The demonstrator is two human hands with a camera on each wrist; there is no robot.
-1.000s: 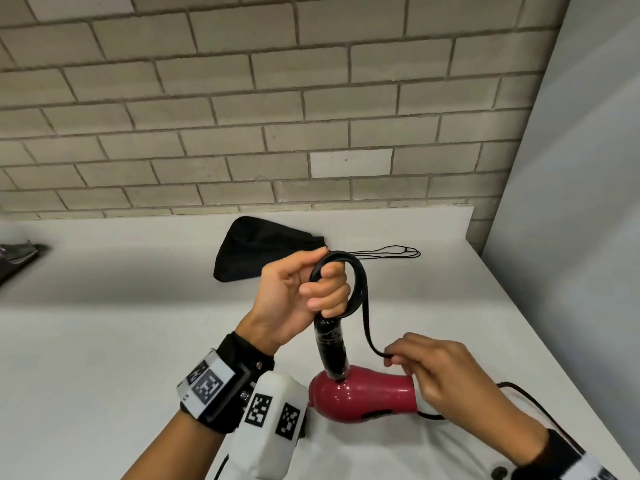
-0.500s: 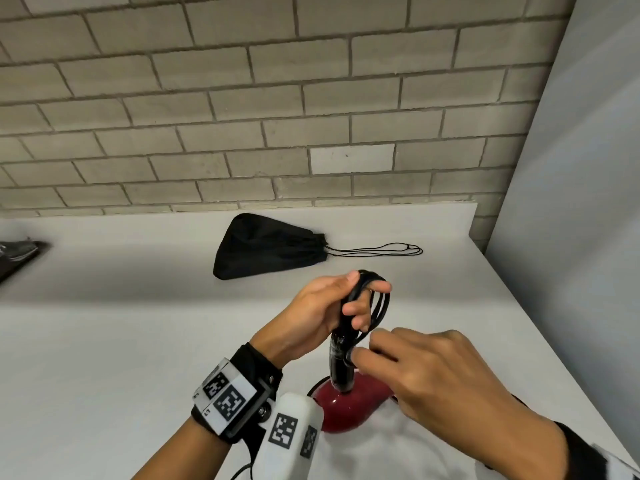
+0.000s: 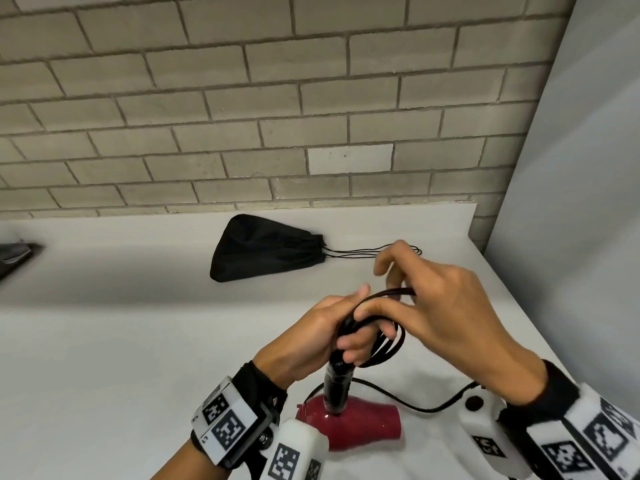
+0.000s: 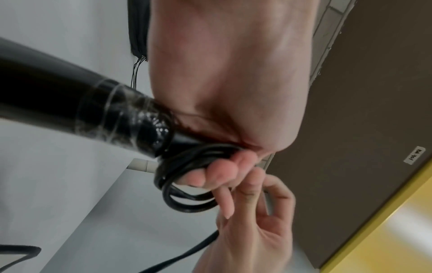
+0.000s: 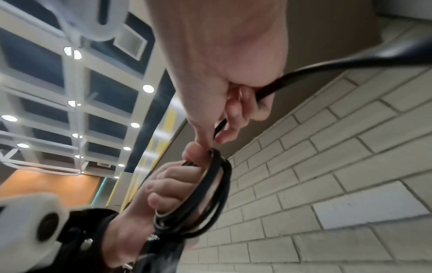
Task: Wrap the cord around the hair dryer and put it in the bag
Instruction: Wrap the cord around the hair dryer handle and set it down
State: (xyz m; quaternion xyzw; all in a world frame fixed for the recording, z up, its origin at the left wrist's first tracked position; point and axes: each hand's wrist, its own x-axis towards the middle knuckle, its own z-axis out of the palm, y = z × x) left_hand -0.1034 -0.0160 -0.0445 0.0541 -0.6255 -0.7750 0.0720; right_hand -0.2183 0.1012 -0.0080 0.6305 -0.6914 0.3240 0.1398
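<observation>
Pale brick wall behind a white table, with a black drawstring fabric bag lying at the far side. Near edge: a red plastic hair dryer lies on the table, black handle up. The left hand has its fingers curled round the handle top and the looped black cord. The right hand pinches the cord, other fingers loose.

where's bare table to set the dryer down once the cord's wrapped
Free: the white table left of the left hand, in front of the black bag. Crowded: around the red hair dryer, where loose cord trails toward the right hand.
</observation>
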